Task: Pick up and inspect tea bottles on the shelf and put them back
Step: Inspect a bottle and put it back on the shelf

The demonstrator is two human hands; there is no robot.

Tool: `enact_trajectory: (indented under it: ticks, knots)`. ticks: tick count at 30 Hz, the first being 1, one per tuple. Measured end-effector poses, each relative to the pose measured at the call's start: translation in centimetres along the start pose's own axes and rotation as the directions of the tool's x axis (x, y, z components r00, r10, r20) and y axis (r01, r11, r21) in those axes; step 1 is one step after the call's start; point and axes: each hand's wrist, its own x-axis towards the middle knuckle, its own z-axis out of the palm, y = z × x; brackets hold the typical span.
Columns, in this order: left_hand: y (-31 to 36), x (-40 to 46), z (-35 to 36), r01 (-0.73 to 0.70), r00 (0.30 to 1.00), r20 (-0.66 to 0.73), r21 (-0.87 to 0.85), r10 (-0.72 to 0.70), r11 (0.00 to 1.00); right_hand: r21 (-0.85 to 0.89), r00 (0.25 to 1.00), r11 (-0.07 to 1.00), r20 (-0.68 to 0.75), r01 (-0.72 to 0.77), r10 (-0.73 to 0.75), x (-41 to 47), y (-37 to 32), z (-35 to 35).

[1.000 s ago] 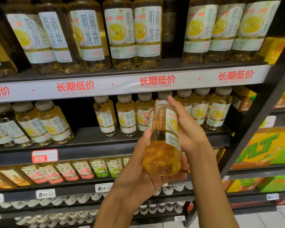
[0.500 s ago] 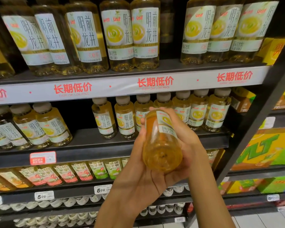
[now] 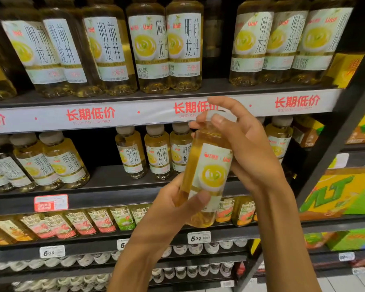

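Note:
A small tea bottle (image 3: 207,175) with amber liquid, a white cap and a white label with a yellow cup is held upright in front of the middle shelf (image 3: 105,186). My left hand (image 3: 173,209) grips its lower body, thumb across the label. My right hand (image 3: 242,144) holds the neck and cap from the right, fingers curled over the top. Matching small bottles (image 3: 158,152) stand in a row on the middle shelf behind it.
Large tea bottles (image 3: 148,49) fill the top shelf above a white price strip (image 3: 114,116) with red characters. Smaller coloured bottles (image 3: 101,222) lie on the shelf below. Yellow-green cartons (image 3: 343,197) sit at the right past a black upright (image 3: 333,148).
The bottle has gone from tilted with its base toward me to upright with the label facing me. It rose, and my right hand shifted up to the cap.

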Motion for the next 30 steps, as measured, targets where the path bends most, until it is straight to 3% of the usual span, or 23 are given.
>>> enact_trajectory:
  ticks: [5,15,21,25,30]
  knots:
    - [-0.4,0.7,0.1,-0.136,0.987,-0.072,0.064,0.141,0.989,-0.083,0.998,0.994,-0.014,-0.065,0.064,-0.6,-0.6,0.6]
    - [-1.1,2.2,1.6,-0.336,0.899,-0.148,0.370,0.412,0.866,-0.118,0.976,0.972,0.109,0.202,-0.190,-1.8,-1.7,1.3]
    - [0.9,3.8,0.5,-0.457,0.794,-0.192,0.437,0.577,0.775,-0.096,0.912,0.950,0.322,0.298,-0.253,-2.0,-1.9,0.9]
    - [1.8,4.4,-0.1,-0.470,0.783,-0.182,0.453,0.594,0.758,-0.175,0.899,0.942,0.389,0.286,-0.200,-1.7,-2.4,0.0]
    - [1.7,4.7,0.1,-0.428,0.822,-0.173,0.442,0.543,0.788,-0.133,0.927,0.948,0.288,0.288,-0.241,-0.9,-2.7,0.5]
